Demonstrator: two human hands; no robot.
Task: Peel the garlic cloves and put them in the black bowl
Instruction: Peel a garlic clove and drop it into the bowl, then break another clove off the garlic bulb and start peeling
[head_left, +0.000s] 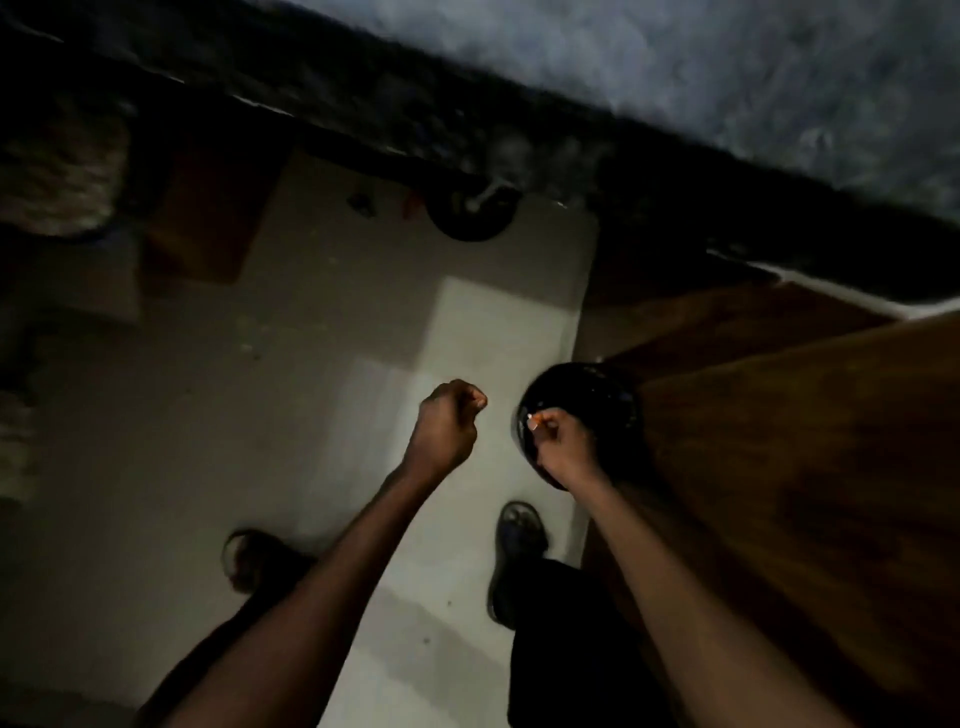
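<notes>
A dim view looks straight down at a person's two bare forearms reaching forward over a pale floor (291, 415). The right hand (563, 447) has its fingers curled, pinching a small pale piece, likely a garlic clove (533, 422), at its fingertips. Directly beneath and just beyond that hand sits the black bowl (597, 395), round and glossy, on the edge of a brown wooden table (805, 467) that stretches off to the hand's right. The clove hangs over the bowl's near left rim.

The left hand (448, 426) is apart from the right one, to its left, closed into a loose fist above the floor; whether it holds anything cannot be told.

Below the hands, two shoes (519, 540) stand on the floor. No writing or label is readable anywhere.
</notes>
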